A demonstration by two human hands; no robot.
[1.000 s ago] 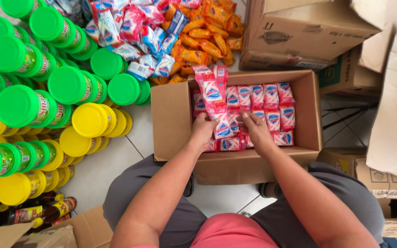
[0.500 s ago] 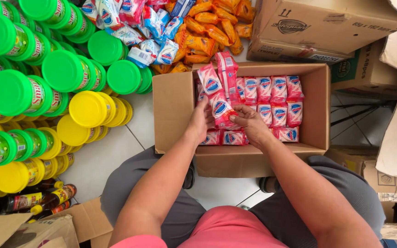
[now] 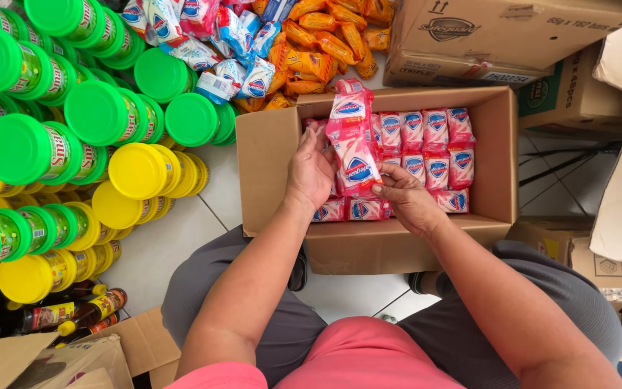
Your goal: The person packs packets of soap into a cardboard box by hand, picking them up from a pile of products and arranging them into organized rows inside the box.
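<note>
An open cardboard box [image 3: 275,155] stands on the floor between my knees, filled with rows of pink soap packets [image 3: 435,148]. My left hand [image 3: 309,173] and my right hand [image 3: 406,198] hold a strip of joined pink soap packets [image 3: 350,140] between them. The strip rises out of the box's left half, its top end leaning over the far wall. My left hand grips its left edge, while my right hand pinches its lower right edge.
Green-capped bottles [image 3: 95,115] and yellow-capped bottles [image 3: 137,171] crowd the floor at left. Blue-and-white packets [image 3: 203,43] and orange packets [image 3: 325,36] are heaped behind the box. Closed cartons [image 3: 512,32] stand at the back right; dark sauce bottles [image 3: 73,313] lie bottom left.
Both hands have lifted from pressing down among the packets and now hold the strip higher, tilted over the box's left half.
</note>
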